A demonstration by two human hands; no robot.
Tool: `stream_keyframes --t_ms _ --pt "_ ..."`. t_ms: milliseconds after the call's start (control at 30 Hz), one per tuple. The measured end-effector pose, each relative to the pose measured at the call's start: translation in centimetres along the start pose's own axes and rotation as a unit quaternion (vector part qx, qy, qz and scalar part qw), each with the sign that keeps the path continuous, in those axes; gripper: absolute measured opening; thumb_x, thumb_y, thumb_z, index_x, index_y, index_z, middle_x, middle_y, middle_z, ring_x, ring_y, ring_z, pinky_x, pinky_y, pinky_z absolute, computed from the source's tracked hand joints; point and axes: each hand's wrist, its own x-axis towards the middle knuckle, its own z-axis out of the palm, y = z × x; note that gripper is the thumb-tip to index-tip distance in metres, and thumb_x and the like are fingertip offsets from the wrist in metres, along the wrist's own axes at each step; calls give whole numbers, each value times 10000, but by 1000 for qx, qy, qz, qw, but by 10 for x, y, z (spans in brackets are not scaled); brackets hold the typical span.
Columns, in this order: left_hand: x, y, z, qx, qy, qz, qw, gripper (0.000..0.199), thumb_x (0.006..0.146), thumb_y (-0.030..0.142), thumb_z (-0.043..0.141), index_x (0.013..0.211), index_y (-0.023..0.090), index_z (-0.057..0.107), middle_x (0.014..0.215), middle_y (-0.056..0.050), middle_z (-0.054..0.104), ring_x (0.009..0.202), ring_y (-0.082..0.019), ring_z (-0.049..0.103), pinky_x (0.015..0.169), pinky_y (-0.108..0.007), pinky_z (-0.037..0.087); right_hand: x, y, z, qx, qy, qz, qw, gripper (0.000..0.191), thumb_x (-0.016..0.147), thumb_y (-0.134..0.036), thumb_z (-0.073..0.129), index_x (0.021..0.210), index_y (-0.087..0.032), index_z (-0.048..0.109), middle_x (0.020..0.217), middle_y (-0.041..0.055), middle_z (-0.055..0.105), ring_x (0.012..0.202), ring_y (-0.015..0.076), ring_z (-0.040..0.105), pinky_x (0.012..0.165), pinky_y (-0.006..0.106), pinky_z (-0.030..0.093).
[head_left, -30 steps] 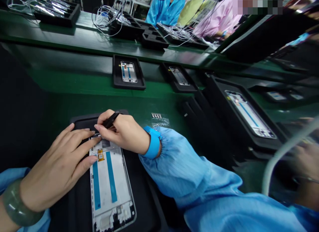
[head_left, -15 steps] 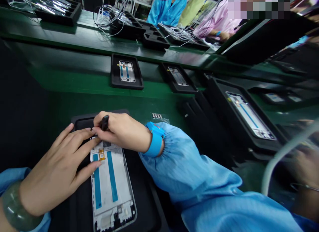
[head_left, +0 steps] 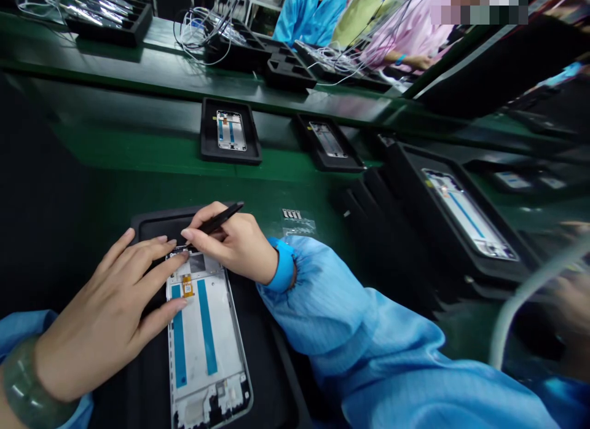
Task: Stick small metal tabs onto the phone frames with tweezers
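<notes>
Head view: phone frame (head_left: pixel 188 330) lies flat in black tray (head_left: pixel 154 223), top edge between both hands. Left hand (head_left: pixel 104 312) spread open, fingertips resting on that edge, pinning without gripping. Right hand (head_left: pixel 233 247) pinched closed on tweezers (head_left: pixel 221 219), lower end hidden behind fingers, just above frame. Good handling: frame held flat, tweezers low and steady, no dragging across blue strips (head_left: pixel 206 327). Small clear packet (head_left: pixel 297 222) on green bench (head_left: pixel 138 189), just beyond right hand.
</notes>
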Motion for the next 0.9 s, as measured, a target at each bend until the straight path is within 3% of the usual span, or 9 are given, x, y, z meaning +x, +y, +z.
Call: stream_keyframes --t_ms 400,667,900 --pt "-1 0 1 -15 -3 -4 1000 526 828 506 465 1292 262 421 1276 -44 482 1214 -243 423 1115 -505 165 4 1 3 -27 -39 -15 999 201 833 -361 551 861 -163 570 749 -15 621 647 74 591 611 172 458" --pt "-2 -2 0 -13 -7 3 1000 545 828 508 465 1302 247 406 1314 -51 452 1240 -244 397 1120 -499 157 3 3 2 -24 -11 -36 999 165 844 -314 538 831 -151 558 751 -9 615 670 71 596 625 162 457" --pt "-1 -1 1 -18 -4 -3 1000 515 832 500 458 1289 267 413 1282 -44 482 1222 -256 417 1100 -530 182 7 -1 5 -84 -62 -81 991 182 867 -343 503 853 -171 557 806 3 628 739 95 603 693 197 462"
